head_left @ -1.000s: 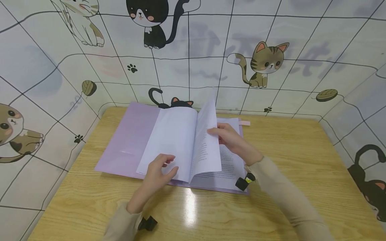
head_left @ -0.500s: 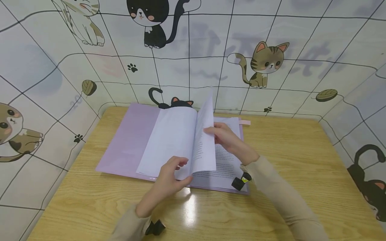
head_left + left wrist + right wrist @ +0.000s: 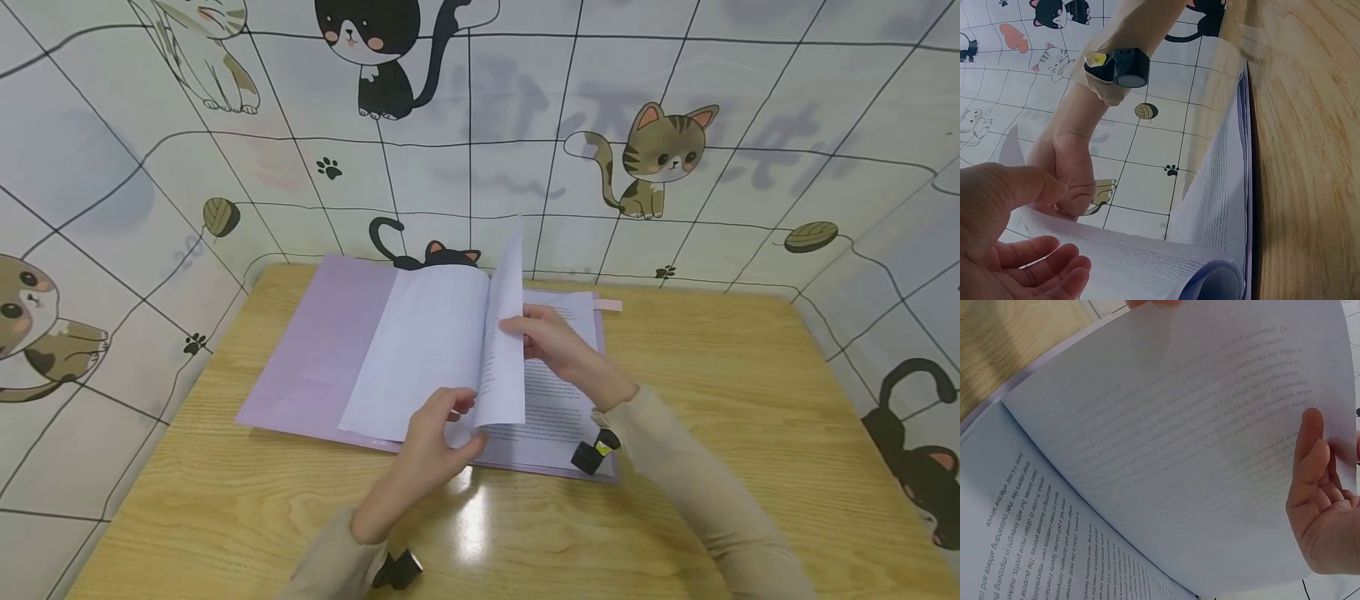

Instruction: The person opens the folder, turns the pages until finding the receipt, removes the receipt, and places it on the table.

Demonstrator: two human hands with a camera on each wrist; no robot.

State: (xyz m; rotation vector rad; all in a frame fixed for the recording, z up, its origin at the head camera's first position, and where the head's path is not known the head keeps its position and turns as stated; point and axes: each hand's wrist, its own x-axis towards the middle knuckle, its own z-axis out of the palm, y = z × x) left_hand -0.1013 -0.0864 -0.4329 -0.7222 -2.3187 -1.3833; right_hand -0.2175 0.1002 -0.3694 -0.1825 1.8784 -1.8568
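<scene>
A lilac folder (image 3: 322,342) lies spread on the wooden table with bound printed sheets in it. My right hand (image 3: 558,342) pinches the outer edge of a raised sheet (image 3: 504,367), thumb on its left face and fingers behind. That sheet stands nearly upright and curves at the bottom; in the right wrist view, print shows faintly through it beside the fingers (image 3: 1319,462). My left hand (image 3: 431,442) hovers by the lower edge of the sheets, fingers loosely bent and thumb apart, holding nothing. Blank-looking paper (image 3: 423,350) lies on the left, a printed page (image 3: 558,408) on the right.
The wooden table (image 3: 712,433) extends to both sides and in front of the folder. Behind it stands a wall (image 3: 517,108) covered with cat drawings. A pink tab (image 3: 608,306) sticks out at the folder's upper right. Each wrist carries a small black camera (image 3: 588,457).
My right hand has drawn the raised sheet a little to the left. My left hand has moved right along the lower edge, closer to that sheet.
</scene>
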